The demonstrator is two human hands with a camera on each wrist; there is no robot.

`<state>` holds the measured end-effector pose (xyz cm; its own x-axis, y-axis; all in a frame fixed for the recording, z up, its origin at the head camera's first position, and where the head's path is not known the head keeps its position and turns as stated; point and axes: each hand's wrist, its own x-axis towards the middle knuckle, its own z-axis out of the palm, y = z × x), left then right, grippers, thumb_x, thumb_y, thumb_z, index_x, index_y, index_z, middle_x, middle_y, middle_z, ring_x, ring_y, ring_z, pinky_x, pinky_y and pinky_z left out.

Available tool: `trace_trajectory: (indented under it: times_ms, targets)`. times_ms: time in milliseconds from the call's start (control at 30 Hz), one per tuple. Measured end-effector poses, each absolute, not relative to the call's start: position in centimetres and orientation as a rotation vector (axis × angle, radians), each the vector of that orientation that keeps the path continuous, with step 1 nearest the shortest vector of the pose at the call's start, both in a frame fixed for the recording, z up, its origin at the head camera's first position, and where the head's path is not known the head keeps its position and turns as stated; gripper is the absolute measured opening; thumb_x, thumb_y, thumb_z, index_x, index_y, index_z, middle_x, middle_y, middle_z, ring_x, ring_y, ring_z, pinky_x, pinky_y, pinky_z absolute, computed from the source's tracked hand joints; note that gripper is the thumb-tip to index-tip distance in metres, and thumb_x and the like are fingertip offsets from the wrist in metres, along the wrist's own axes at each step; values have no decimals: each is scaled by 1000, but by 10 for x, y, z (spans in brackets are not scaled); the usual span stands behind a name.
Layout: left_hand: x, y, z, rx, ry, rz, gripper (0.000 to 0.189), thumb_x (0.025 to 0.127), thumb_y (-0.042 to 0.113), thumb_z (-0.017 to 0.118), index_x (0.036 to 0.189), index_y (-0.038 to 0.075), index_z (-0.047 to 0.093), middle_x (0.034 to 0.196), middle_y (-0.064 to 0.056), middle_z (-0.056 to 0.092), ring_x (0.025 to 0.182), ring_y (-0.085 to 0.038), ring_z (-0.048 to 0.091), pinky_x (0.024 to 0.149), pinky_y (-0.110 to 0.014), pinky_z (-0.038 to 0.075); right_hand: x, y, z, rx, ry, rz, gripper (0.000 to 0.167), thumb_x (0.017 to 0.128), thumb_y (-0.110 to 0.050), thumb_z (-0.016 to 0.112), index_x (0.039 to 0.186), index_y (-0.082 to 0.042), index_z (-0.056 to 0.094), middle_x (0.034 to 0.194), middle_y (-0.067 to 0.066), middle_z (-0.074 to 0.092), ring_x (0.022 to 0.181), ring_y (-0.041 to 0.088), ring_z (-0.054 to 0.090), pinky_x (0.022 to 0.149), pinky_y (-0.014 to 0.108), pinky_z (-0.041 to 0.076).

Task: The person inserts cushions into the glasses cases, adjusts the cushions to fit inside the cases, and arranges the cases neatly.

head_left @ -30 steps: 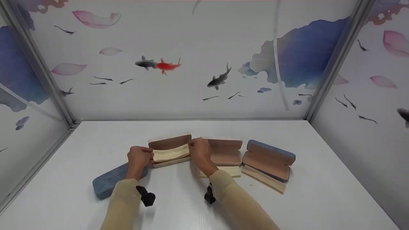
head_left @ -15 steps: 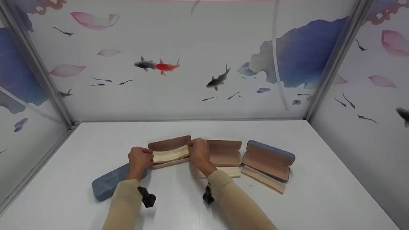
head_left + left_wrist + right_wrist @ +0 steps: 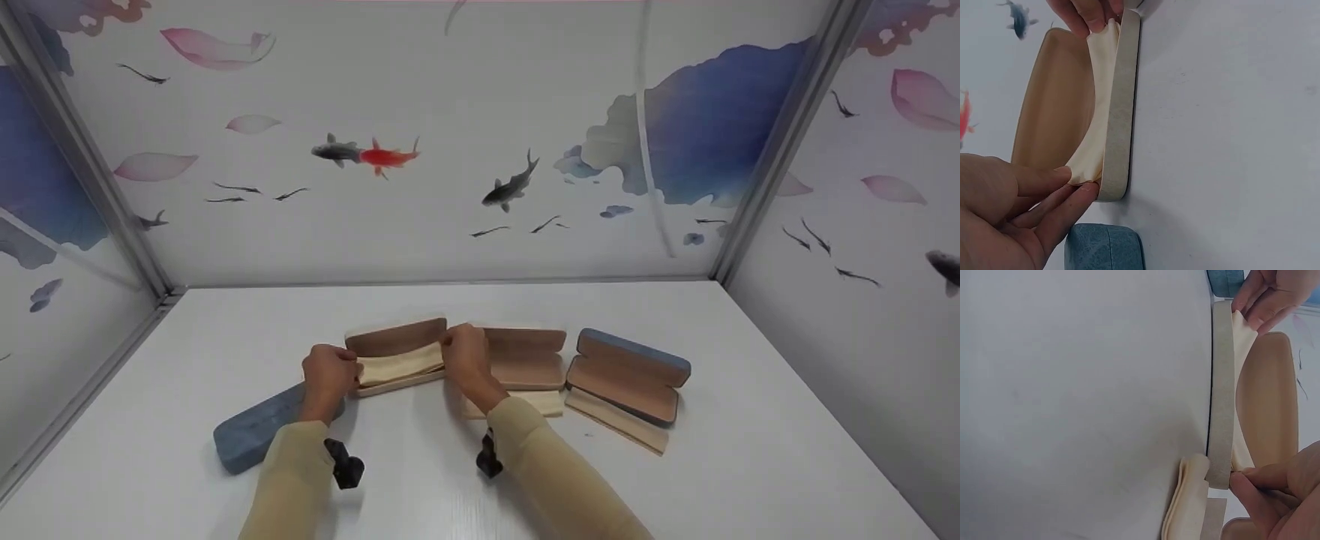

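A folded cream cleaning cloth (image 3: 401,364) stretches lengthwise over the base of an open glasses case (image 3: 394,337) with a pale shell and brown lining. My left hand (image 3: 328,381) pinches the cloth's left end between thumb and fingers at the case's end. At the opposite end, my right hand (image 3: 466,361) pinches the cloth's other corner. In the left wrist view the cloth (image 3: 1099,112) sags between both hands, its middle down inside the case wall (image 3: 1120,112). From the right wrist, the pale case front (image 3: 1222,394) hides the cloth's lower part.
A closed blue glasses case (image 3: 251,435) lies left, partly behind my left forearm. To the right stand an open pale case (image 3: 525,370) and an open blue case (image 3: 630,382). Folded cloths (image 3: 619,421) lie before these two. White printed panels (image 3: 450,247) enclose the table.
The cloth has sunk slightly lower into the case, with both hands still pinching its ends. The other cases and cloths stay where they were; the head view shifts a little.
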<state>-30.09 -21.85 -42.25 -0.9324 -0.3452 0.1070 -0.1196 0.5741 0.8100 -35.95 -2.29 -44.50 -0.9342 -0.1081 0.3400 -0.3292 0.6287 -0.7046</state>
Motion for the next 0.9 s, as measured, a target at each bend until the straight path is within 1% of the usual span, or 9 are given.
trace_trajectory:
  times_ms: [33, 100, 200, 433, 533, 633, 733, 833, 900]
  targets:
    - [-301, -217, -422, 376, -2558, -1269, 17, 83, -7, 55, 70, -3, 66, 61, -7, 59, 55, -16, 51, 50, -24, 39, -359, -23, -445, 354, -2590, 1206, 42, 92, 9, 54, 59, -13, 40, 56, -7, 30, 52, 8, 26, 47, 24, 19]
    - [-302, -216, -421, 358, -2563, -1253, 26, 82, -7, 52, 59, 5, 56, 53, 2, 46, 52, -14, 40, 49, -24, 31, -359, -23, -445, 348, -2599, 1213, 44, 93, 9, 54, 59, -14, 37, 56, -7, 29, 52, 8, 25, 47, 24, 19]
    - [-301, -213, -420, 332, -2558, -1256, 33, 83, -7, 51, 55, 11, 47, 51, 5, 38, 50, -12, 35, 47, -24, 27, -358, -23, -445, 337, -2606, 1204, 45, 93, 8, 54, 58, -14, 36, 55, -7, 29, 51, 7, 25, 46, 24, 18]
    - [-298, -217, -417, 376, -2569, -1259, 29, 86, -1, 51, 59, 7, 56, 54, 4, 45, 54, -14, 42, 49, -25, 32, -359, -25, -445, 327, -2601, 1179, 38, 93, 10, 54, 62, -11, 46, 58, -7, 36, 52, 7, 31, 46, 23, 22]
    - [-297, -218, -418, 404, -2567, -1261, 31, 88, 1, 50, 58, 8, 55, 53, 4, 44, 54, -14, 42, 50, -26, 32, -359, -25, -445, 326, -2598, 1181, 36, 92, 10, 54, 64, -10, 49, 59, -6, 38, 53, 7, 33, 46, 23, 23]
    - [-295, -219, -418, 423, -2563, -1274, 30, 91, 4, 50, 63, 3, 60, 54, 3, 48, 54, -14, 43, 50, -26, 33, -359, -26, -445, 321, -2597, 1174, 36, 93, 10, 55, 63, -10, 50, 59, -6, 38, 53, 7, 33, 46, 23, 24]
    - [-291, -219, -417, 437, -2541, -1263, 29, 94, 7, 51, 77, -6, 70, 60, -6, 61, 55, -14, 49, 50, -25, 37, -357, -26, -443, 318, -2602, 1159, 40, 93, 8, 54, 60, -11, 44, 57, -6, 34, 52, 8, 29, 46, 23, 23]
    - [-289, -219, -412, 439, -2498, -1263, 33, 99, 13, 51, 98, -12, 72, 80, -22, 73, 63, -22, 62, 56, -31, 48, -353, -26, -437, 322, -2617, 1164, 37, 95, 4, 56, 61, -8, 52, 57, -5, 39, 52, 7, 32, 47, 23, 26]
    - [-287, -219, -408, 442, -2475, -1276, 39, 101, 20, 50, 109, -12, 70, 98, -27, 73, 79, -31, 69, 68, -38, 54, -350, -25, -431, 328, -2626, 1173, 28, 96, 0, 59, 69, -5, 66, 61, -3, 53, 54, 7, 41, 49, 23, 32]
